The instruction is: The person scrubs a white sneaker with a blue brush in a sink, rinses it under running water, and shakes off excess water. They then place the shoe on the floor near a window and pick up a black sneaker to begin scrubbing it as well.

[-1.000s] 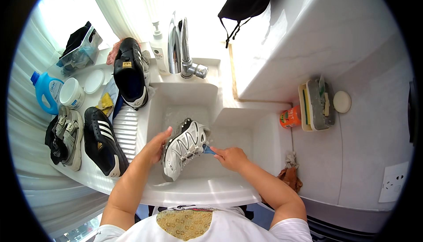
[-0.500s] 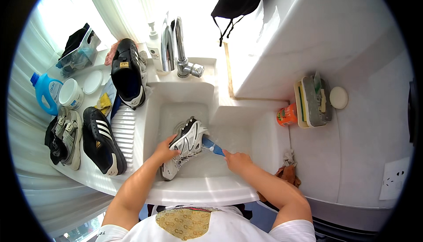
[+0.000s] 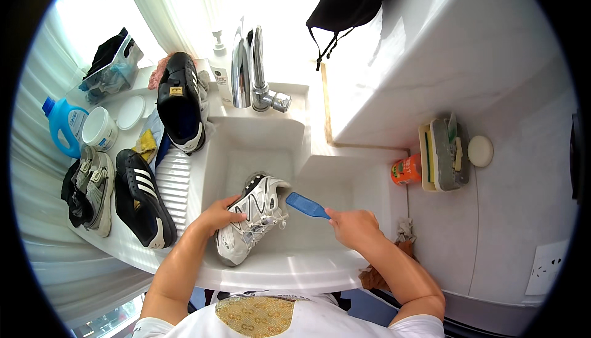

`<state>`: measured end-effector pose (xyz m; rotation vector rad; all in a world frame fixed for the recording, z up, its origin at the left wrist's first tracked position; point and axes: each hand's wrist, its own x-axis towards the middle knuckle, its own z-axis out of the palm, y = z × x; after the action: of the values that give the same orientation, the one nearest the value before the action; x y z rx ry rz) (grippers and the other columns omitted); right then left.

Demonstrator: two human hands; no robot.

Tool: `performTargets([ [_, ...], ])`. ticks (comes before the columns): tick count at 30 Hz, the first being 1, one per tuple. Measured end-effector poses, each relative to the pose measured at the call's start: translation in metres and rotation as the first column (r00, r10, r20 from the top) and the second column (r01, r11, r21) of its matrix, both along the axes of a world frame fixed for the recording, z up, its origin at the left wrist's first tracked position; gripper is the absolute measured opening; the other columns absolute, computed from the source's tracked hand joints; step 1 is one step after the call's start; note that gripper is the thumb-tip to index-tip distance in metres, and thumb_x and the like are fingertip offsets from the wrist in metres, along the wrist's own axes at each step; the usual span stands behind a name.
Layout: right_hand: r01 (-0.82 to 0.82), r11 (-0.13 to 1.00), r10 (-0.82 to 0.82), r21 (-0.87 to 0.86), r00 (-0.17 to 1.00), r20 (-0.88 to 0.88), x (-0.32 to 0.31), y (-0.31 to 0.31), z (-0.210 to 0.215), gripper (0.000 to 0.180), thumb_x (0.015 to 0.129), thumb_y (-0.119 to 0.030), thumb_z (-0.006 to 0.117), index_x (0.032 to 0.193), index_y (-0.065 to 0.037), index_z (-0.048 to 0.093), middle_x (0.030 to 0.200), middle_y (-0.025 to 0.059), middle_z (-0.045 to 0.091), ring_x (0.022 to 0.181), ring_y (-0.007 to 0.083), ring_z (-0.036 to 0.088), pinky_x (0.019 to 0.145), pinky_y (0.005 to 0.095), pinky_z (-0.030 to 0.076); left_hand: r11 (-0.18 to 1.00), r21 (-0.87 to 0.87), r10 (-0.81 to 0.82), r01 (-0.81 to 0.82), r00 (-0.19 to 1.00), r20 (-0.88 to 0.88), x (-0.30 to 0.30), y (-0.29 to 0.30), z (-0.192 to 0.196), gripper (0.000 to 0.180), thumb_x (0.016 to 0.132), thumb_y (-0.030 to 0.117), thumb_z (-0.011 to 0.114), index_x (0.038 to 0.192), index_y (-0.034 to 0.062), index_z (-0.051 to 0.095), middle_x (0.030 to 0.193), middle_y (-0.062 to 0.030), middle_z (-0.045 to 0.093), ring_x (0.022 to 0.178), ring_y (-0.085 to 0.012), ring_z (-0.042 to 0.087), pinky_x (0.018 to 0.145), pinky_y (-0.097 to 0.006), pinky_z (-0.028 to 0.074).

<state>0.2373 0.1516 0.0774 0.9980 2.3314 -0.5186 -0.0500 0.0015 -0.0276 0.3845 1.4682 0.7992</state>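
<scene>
My left hand point(image 3: 220, 214) is closed around the side of a white and grey sneaker point(image 3: 251, 220), tilted in the white sink point(image 3: 320, 239) with its toe toward me and its laces facing right. In my right hand point(image 3: 354, 226) is the handle of a blue scrubbing brush point(image 3: 306, 204). The brush's flat blue back faces up, so its bristles are hidden. Its head is just right of the sneaker's heel opening, a small gap away. Behind the sneaker the drain point(image 3: 255, 178) partly shows.
Left of the basin, a ribbed ledge point(image 3: 174, 181) bears two black shoes point(image 3: 144, 199), grey shoes point(image 3: 98, 184), a blue detergent bottle point(image 3: 66, 126) and a white tub point(image 3: 98, 127). A chrome faucet point(image 3: 261, 92) rises behind. An orange can point(image 3: 406, 169) and a grey caddy point(image 3: 446, 153) stand right.
My right hand has drawn the brush out of the sneaker's heel area, up and to the right. The left hand has tipped the sneaker so its laces show more, and shifted it slightly nearer me.
</scene>
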Motion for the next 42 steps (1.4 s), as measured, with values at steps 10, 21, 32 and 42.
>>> performTargets([
  [10, -0.184, 0.983, 0.183, -0.002, 0.981, 0.058, -0.001, 0.002, -0.066, 0.045, 0.092, -0.023, 0.043, 0.137, -0.024, 0.039, 0.087, 0.0134, 0.062, 0.077, 0.0311, 0.063, 0.065, 0.0431, 0.05, 0.958, -0.043, -0.285, 0.282, 0.954, -0.095, -0.013, 0.02, -0.008, 0.07, 0.073, 0.006, 0.07, 0.137, 0.0114, 0.042, 0.12, -0.0115, 0.058, 0.104, -0.0175, 0.055, 0.093, -0.028, 0.04],
  [21, -0.24, 0.969, 0.233, 0.055, 0.967, 0.105, 0.008, 0.0, -0.056, 0.05, 0.09, -0.013, 0.043, 0.139, -0.021, 0.037, 0.093, 0.0135, 0.061, 0.08, 0.0312, 0.063, 0.065, 0.0417, 0.052, 0.959, -0.03, -0.282, 0.28, 0.952, -0.119, -0.012, 0.015, -0.012, 0.07, 0.073, 0.006, 0.07, 0.137, 0.0147, 0.042, 0.118, -0.011, 0.06, 0.099, -0.0176, 0.057, 0.09, -0.029, 0.043],
  [32, -0.453, 0.851, 0.466, 0.267, 0.885, 0.018, 0.022, 0.031, -0.08, 0.054, 0.088, -0.008, 0.045, 0.138, -0.027, 0.038, 0.082, 0.0094, 0.06, 0.07, 0.0253, 0.063, 0.06, 0.0374, 0.052, 0.935, -0.031, -0.351, 0.352, 0.912, -0.212, -0.012, 0.017, -0.008, 0.071, 0.07, 0.007, 0.071, 0.136, 0.0149, 0.044, 0.114, -0.0119, 0.061, 0.096, -0.018, 0.06, 0.09, -0.028, 0.043],
  [42, -0.253, 0.95, 0.258, 0.182, 0.966, -0.006, 0.046, 0.025, -0.063, 0.045, 0.089, -0.015, 0.049, 0.132, -0.028, 0.047, 0.081, 0.0111, 0.061, 0.074, 0.0274, 0.063, 0.06, 0.0393, 0.051, 0.957, -0.016, -0.288, 0.29, 0.938, -0.193, -0.011, 0.014, -0.007, 0.069, 0.072, 0.004, 0.069, 0.135, 0.0136, 0.044, 0.112, -0.0115, 0.062, 0.096, -0.0186, 0.059, 0.088, -0.028, 0.044],
])
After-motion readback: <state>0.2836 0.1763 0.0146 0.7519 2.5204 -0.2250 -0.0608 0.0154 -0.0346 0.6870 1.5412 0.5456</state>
